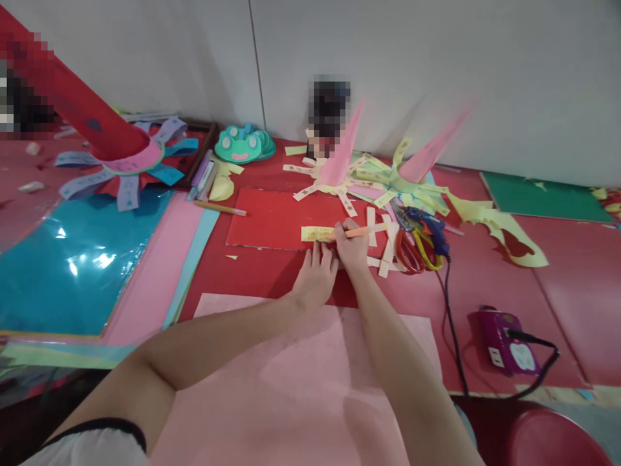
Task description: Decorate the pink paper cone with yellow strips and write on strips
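Note:
On a red board [269, 210], a short yellow paper strip [310, 233] with markings lies flat. My left hand [316, 275] rests palm down with its fingers stretched out, the tips at the strip's lower edge. Closed round an orange pen [358, 231], my right hand [353, 251] holds its tip over the strip's right end. Just right of that hand lie loose pale paper strips [387, 252]. Beyond the board stand two pink paper cones, the nearer cone [339, 155] and the farther cone [429, 155], with printed strips fanned round their bases.
Scissors [410, 252] and a blue glue gun [431, 226] lie to the right. Its cord runs to a purple power adapter [507, 343]. Coloured sheets [145, 278] and a blue plastic-wrapped pack [72, 259] cover the left. A tall red cone [97, 103] and green frog cutouts [240, 145] stand behind.

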Available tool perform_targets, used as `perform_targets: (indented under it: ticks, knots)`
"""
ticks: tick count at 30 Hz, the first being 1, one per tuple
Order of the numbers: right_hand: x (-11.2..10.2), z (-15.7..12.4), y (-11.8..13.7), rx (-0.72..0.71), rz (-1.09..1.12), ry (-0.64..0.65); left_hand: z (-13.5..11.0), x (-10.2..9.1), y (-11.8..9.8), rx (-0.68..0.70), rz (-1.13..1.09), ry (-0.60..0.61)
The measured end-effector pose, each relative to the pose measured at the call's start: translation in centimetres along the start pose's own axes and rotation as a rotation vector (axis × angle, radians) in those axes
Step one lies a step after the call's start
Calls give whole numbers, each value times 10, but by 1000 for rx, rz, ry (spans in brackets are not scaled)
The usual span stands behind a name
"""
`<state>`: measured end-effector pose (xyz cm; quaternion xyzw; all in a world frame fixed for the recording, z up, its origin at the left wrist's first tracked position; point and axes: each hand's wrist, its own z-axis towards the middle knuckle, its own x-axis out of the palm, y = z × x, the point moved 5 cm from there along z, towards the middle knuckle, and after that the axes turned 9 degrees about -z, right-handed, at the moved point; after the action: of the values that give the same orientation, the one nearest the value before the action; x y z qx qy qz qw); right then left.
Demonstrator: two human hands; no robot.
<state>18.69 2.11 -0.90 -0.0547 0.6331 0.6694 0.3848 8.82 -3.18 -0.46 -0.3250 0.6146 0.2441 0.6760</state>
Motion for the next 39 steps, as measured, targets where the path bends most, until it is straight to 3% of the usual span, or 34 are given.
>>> perform_targets:
  ticks: [14,23,39]
  knots:
    - [2,-2,3,-8,0,38,-1,0,-1,-3,16,24]
    - [-7,-4,-4,144,134,-74,-3,6,3,-2,34,4]
    - [-2,1,-4,69,146,-132,-4,0,-1,12,45,21]
